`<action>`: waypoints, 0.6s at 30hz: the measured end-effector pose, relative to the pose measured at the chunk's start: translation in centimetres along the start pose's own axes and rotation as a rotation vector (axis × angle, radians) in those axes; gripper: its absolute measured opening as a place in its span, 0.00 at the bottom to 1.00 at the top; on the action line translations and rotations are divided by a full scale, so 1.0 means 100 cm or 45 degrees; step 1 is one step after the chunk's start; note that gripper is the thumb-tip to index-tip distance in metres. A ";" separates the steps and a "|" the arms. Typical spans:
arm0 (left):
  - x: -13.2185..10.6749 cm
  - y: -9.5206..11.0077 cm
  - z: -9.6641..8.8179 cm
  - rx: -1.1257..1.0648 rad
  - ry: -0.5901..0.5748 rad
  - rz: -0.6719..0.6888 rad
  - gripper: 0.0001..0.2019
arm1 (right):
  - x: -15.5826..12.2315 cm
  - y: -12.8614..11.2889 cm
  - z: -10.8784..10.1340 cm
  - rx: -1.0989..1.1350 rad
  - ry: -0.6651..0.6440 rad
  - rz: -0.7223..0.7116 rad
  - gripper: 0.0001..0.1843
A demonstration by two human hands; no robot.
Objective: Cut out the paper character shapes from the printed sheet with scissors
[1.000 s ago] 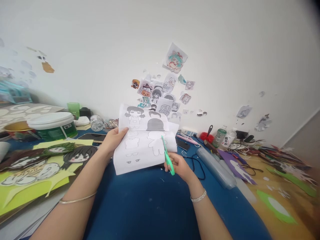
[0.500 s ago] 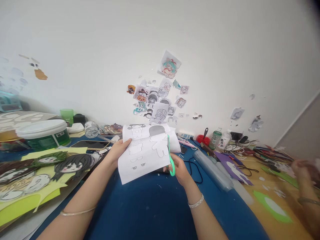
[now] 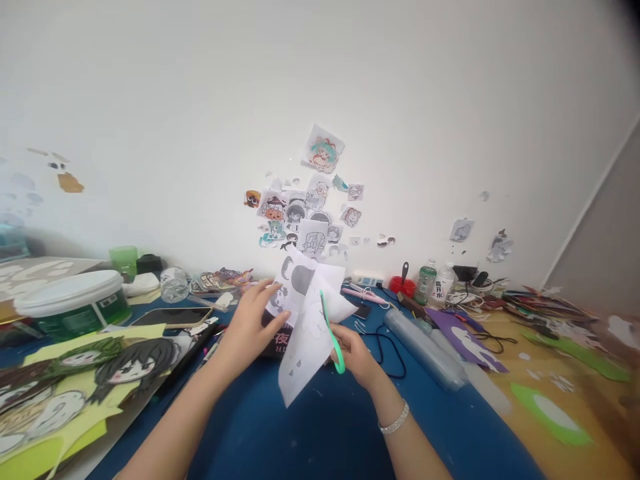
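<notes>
A white printed sheet [image 3: 313, 327] with line-drawn figures hangs above the blue table, turned and folded, its lower corner pointing down. Green-handled scissors [image 3: 336, 348] stand upright across its right part, with my right hand [image 3: 353, 353] closed on their handle. My left hand [image 3: 257, 323] is at the sheet's left side, thumb and fingers spread apart; whether the fingertips touch the paper I cannot tell. Behind the sheet, a dark item with pink lettering [image 3: 281, 341] shows in part.
At left are a white-lidded tub [image 3: 70, 293], a phone [image 3: 173, 317] and coloured paper cutouts [image 3: 133, 363]. A clear plastic roll [image 3: 425, 350], black cord [image 3: 395, 350], purple paper [image 3: 465, 340] and bottles [image 3: 426, 281] lie or stand at right. Drawings [image 3: 323, 148] hang on the wall.
The sheet has swung round and folded, its lower corner now pointing downward. My left hand has let go of its left edge and spread its fingers. The neighbour's hand at right has left view.
</notes>
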State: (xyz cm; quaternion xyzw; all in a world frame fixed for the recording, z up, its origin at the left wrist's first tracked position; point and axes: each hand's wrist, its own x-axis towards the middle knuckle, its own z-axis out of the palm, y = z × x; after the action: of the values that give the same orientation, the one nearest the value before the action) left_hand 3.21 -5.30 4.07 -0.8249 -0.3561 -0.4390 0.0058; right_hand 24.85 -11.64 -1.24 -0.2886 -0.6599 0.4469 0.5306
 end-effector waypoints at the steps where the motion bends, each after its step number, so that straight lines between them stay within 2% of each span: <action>1: 0.000 0.005 -0.001 -0.031 -0.028 0.065 0.21 | 0.000 -0.001 0.000 -0.014 -0.020 0.004 0.30; 5: 0.005 0.019 -0.009 -0.104 -0.066 0.215 0.23 | -0.002 -0.012 0.002 -0.070 -0.103 0.026 0.29; 9: 0.025 0.030 -0.021 -0.082 -0.136 0.304 0.24 | -0.004 -0.018 0.003 -0.105 -0.162 0.057 0.28; 13: 0.051 0.040 -0.028 -0.069 -0.243 0.479 0.15 | -0.004 -0.016 0.001 -0.090 -0.121 0.030 0.28; 18: 0.069 0.045 -0.034 -0.080 -0.371 0.526 0.08 | -0.002 -0.019 0.001 -0.041 -0.083 -0.010 0.32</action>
State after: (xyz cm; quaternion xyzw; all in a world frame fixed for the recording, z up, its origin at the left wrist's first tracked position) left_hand 5.90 -5.71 12.57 -0.9345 -0.1632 -0.3159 0.0185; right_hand 24.98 -12.66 0.33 -0.2798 -0.6852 0.4431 0.5059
